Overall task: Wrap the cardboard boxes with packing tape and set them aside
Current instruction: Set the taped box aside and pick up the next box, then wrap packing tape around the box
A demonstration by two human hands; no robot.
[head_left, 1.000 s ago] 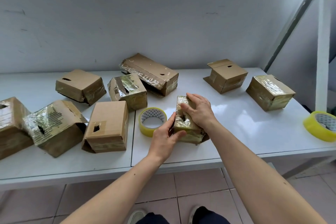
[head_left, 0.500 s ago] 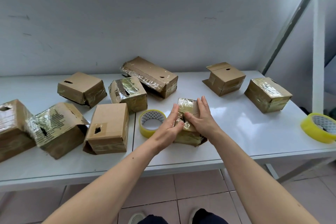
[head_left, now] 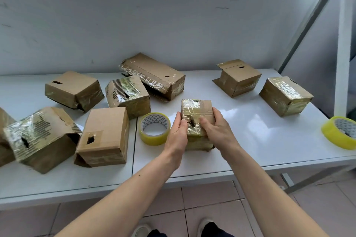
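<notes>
White table under a bare wall: both hands, the left hand and right hand, now clasp the tape-wrapped small box between them after smoothing it, seemingly ready to set aside, tape roll just left.

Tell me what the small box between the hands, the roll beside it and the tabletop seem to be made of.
Small box: brown cardboard, judging by its matte creased face, under glossy clear tape that glints. Roll: yellowish translucent plastic tape, probably on a printed card core. Tabletop: a smooth white glossy panel that mirrors the light; laminate or painted metal, hard to say.
</notes>
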